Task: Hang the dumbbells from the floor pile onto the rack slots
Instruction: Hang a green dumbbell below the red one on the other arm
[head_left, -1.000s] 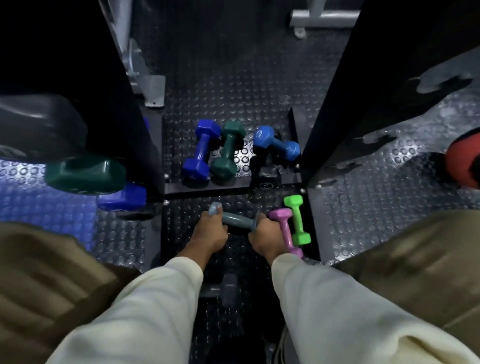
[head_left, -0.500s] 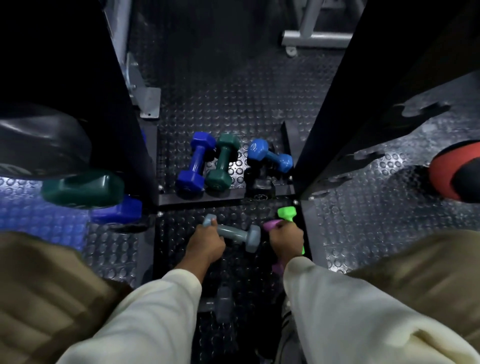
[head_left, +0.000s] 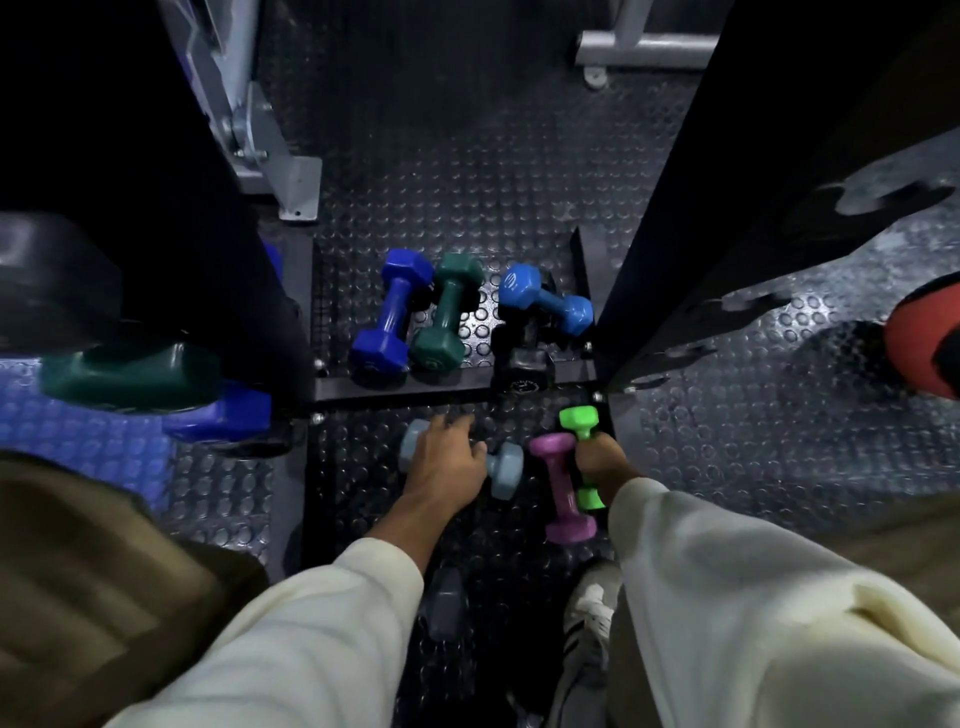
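My left hand is closed over the handle of a grey-blue dumbbell lying on the studded floor. My right hand grips the handle of a bright green dumbbell. A purple dumbbell lies right beside it, touching the green one. Farther off, inside the rack base, lie a dark blue dumbbell, a dark green dumbbell and a light blue dumbbell. A small black dumbbell sits under the light blue one.
Black rack uprights stand on the left and right. Green and blue dumbbell ends hang on the left rack side. A red ball is at the right edge, and my shoe lies below the purple dumbbell.
My right hand left the grey-blue dumbbell, moved right and took the green dumbbell's handle. My left hand stayed on the grey-blue dumbbell, closing further over its handle.
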